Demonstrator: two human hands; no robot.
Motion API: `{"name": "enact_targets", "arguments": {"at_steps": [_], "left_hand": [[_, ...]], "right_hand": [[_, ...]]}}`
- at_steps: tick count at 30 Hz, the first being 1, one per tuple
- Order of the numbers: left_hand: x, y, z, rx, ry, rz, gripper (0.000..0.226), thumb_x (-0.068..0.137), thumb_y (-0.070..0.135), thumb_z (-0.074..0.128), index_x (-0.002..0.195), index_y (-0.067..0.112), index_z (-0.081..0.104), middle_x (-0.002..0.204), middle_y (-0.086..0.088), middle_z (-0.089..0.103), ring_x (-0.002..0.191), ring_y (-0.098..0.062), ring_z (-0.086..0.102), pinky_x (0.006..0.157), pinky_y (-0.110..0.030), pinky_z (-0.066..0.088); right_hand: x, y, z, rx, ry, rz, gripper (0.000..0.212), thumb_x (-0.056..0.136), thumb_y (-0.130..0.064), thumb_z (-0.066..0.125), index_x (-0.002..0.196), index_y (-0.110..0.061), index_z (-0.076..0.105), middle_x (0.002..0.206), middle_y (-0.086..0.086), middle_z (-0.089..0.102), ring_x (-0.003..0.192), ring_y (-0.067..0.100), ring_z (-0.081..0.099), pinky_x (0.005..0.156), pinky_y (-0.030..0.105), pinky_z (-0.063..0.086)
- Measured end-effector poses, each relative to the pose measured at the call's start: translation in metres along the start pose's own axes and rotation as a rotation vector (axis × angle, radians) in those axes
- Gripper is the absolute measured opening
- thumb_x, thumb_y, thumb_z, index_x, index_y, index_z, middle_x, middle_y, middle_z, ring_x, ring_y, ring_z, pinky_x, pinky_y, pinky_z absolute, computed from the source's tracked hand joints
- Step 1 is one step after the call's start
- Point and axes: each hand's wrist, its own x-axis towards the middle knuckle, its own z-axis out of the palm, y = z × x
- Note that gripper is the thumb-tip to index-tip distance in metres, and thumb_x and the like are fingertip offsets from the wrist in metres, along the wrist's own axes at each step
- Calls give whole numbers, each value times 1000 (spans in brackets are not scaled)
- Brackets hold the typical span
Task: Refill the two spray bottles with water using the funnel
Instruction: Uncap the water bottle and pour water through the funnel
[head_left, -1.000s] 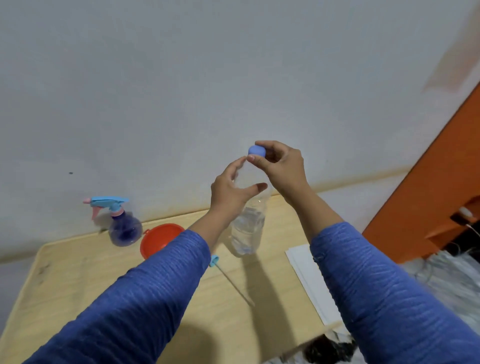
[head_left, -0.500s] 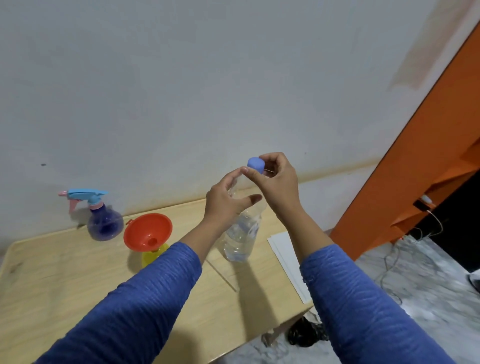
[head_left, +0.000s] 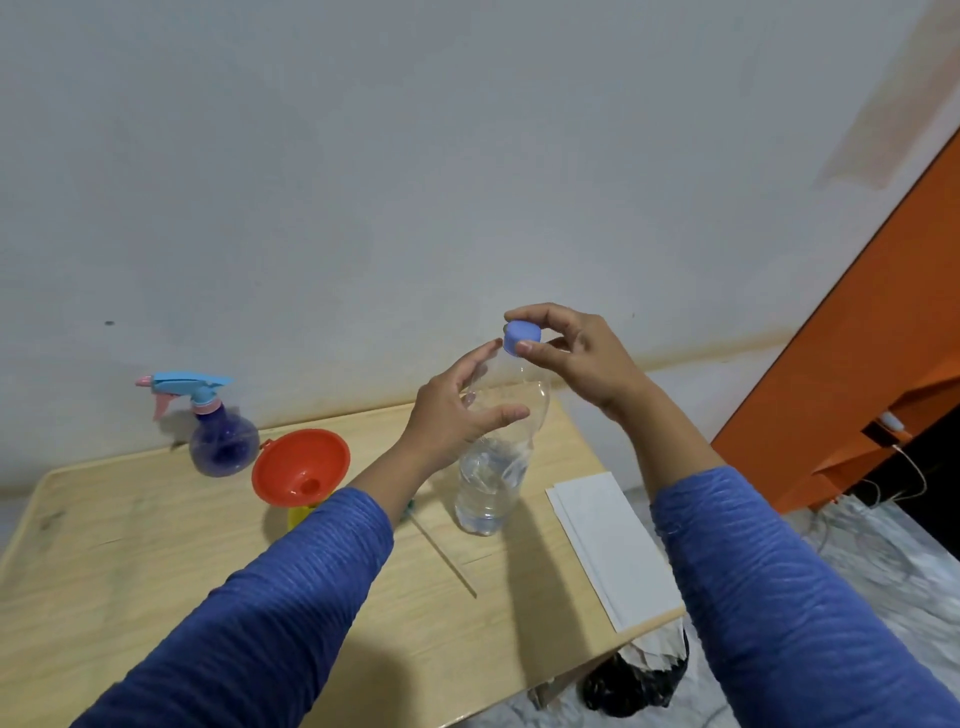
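1. Centre frame, the left hand (head_left: 457, 415) curls round the clear water bottle (head_left: 493, 467), which carries no readable label.
2. The right hand (head_left: 576, 358) pinches its blue cap (head_left: 522, 338).
3. Left of them, the orange funnel (head_left: 300, 465) sits in a yellow bottle (head_left: 300, 515); the purple spray bottle (head_left: 221, 431) stands behind on the table (head_left: 130, 545).

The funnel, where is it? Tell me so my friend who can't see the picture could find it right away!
Look at the wooden table by the white wall. Near its back left part stands a purple spray bottle, and just to the right of it is the funnel, sitting in the top of something yellow. It is the only bright orange-red, cone-shaped thing there.
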Motion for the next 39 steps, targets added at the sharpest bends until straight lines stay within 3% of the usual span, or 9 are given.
{"name": "enact_targets", "arguments": {"at_steps": [6, 12, 16, 21, 23, 28, 32, 36, 39], "left_hand": [[3, -2, 0, -10, -32, -5, 80, 65, 34, 83, 134, 39, 44, 139, 13, 47, 129, -1, 41, 108, -33, 39], [3, -3, -2, -30, -39, -6, 81, 66, 32, 83, 136, 38, 42, 140, 12, 47, 130, -2, 41, 108, -33, 38], [4, -2, 0, -32, -53, -2, 82, 64, 37, 82, 135, 39, 42, 141, 13, 45, 131, -2, 40, 109, -34, 36], [3, -4, -2, -65, -59, -3, 83, 66, 31, 82, 137, 39, 39, 142, 12, 43, 131, -2, 39, 108, -27, 34], [2, -5, -1, -80, -57, -1, 83, 68, 27, 81, 138, 37, 38, 141, 15, 43, 131, -2, 38, 105, -22, 34], [-1, -7, 2, -141, -50, -5, 85, 63, 31, 81, 137, 34, 40, 142, 16, 42, 132, -2, 37, 106, -22, 32], [-4, -7, 6, -165, -29, 0, 83, 61, 31, 80, 135, 37, 41, 141, 16, 43, 132, 0, 37, 108, -23, 30], [-4, -8, 7, -152, -12, 1, 83, 66, 24, 79, 137, 32, 39, 142, 12, 43, 132, 1, 36, 108, -20, 31], [-3, -6, 8, -141, 6, -3, 80, 66, 19, 78, 134, 36, 38, 139, 13, 44, 132, -1, 38, 107, -16, 32]], "right_hand": [[4, -3, -1, -86, 120, -51, 25, 79, -25, 74, 103, -26, 69, 98, -5, 61, 95, 6, 58, 82, 20, 45], [5, -6, -13, -86, -79, -69, 39, 85, -19, 67, 123, -25, 59, 115, -10, 63, 109, 1, 57, 89, 19, 48], [5, -6, -7, -138, 11, -84, 35, 81, -23, 72, 115, -25, 65, 107, -8, 63, 101, 4, 58, 84, 21, 47], [3, -5, -8, -10, -45, -56, 45, 84, -16, 69, 126, -24, 56, 113, -9, 64, 103, -4, 59, 87, 14, 48], [4, -3, -7, 7, 8, -62, 40, 83, -14, 70, 121, -22, 61, 112, -9, 64, 98, -5, 60, 85, 17, 49], [11, -3, -15, 253, 105, -84, 39, 81, -11, 67, 115, -29, 61, 117, 1, 66, 114, 14, 59, 99, 36, 46], [5, 17, -14, 430, 343, 37, 41, 78, -1, 70, 115, -19, 63, 109, -1, 67, 99, 11, 62, 93, 24, 50], [-31, 84, 9, 394, 430, 244, 38, 78, 2, 70, 113, -11, 64, 102, 1, 67, 88, 7, 62, 79, 13, 52], [-70, 147, 37, 354, 396, 439, 33, 76, -2, 72, 104, -20, 66, 102, 0, 68, 95, 14, 63, 84, 21, 53]]}}
